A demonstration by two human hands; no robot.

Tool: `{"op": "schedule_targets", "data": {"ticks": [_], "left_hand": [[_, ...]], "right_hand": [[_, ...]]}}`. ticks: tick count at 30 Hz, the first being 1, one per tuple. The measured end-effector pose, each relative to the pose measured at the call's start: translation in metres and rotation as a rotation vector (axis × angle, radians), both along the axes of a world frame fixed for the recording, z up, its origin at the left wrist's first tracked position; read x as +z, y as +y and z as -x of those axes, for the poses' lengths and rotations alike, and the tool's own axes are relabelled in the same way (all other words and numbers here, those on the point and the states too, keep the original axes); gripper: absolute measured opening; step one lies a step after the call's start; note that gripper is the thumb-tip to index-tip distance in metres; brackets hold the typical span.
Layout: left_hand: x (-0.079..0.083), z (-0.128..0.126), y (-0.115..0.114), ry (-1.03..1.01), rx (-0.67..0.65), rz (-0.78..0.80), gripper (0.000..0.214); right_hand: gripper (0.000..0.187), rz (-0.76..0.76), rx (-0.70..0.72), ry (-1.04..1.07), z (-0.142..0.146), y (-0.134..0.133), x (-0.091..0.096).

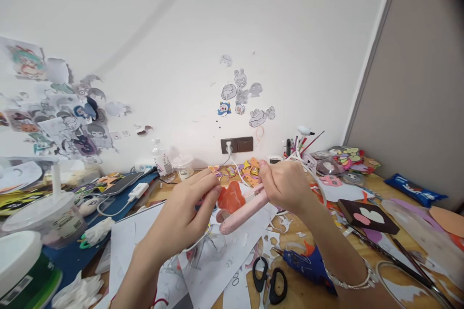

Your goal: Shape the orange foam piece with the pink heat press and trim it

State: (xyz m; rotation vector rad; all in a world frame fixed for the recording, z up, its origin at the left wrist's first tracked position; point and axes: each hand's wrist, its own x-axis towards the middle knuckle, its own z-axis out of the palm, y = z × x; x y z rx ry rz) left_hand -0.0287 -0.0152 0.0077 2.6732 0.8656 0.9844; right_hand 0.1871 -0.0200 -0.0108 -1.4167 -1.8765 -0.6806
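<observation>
My left hand [188, 212] pinches a small orange-red cut-out shape [231, 197] between thumb and fingers, held up above the desk. My right hand [286, 184] is closed round a pink pen-like tool [243, 216] with a white cord trailing from it; the tool's tip points toward the orange shape. Both hands meet at the middle of the view, a little above the paper scraps. A bracelet [353, 282] sits on my right wrist.
Black-handled scissors [268, 277] lie near the front on white paper sheets [217, 260]. A blue glue gun [308, 263] lies beside them. Lidded drink cups [47, 217] stand at left, a dark card with a heart [368, 216] and coloured foam shapes [348, 159] at right. A wall socket [236, 145] is behind.
</observation>
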Motion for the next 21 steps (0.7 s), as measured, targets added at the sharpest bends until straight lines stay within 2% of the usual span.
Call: {"op": "schedule_targets", "data": {"ticks": [5,8,11,14,17,21], "left_hand": [[-0.002,-0.001,0.002,-0.040,0.042,0.027,0.026],[-0.002,0.001,0.003,-0.067,0.075,0.113,0.031],[0.001,0.003,0.002,0.082,0.037,0.227,0.032],[0.003,0.001,-0.001,0.169,-0.001,0.272,0.032],[0.002,-0.005,-0.004,0.142,-0.035,0.258,0.029],[-0.005,-0.014,-0.005,-0.024,0.042,0.273,0.029]], "right_hand": [[0.062,0.009,-0.022,0.013,-0.001,0.002,0.000],[0.062,0.012,-0.065,0.068,-0.003,0.003,0.000],[0.062,0.014,-0.129,0.140,-0.006,0.002,0.001],[0.064,0.037,-0.171,0.197,-0.007,-0.001,0.002],[0.065,0.076,-0.210,0.247,-0.004,-0.003,0.004],[0.066,0.142,-0.268,0.295,-0.001,-0.003,0.007]]}}
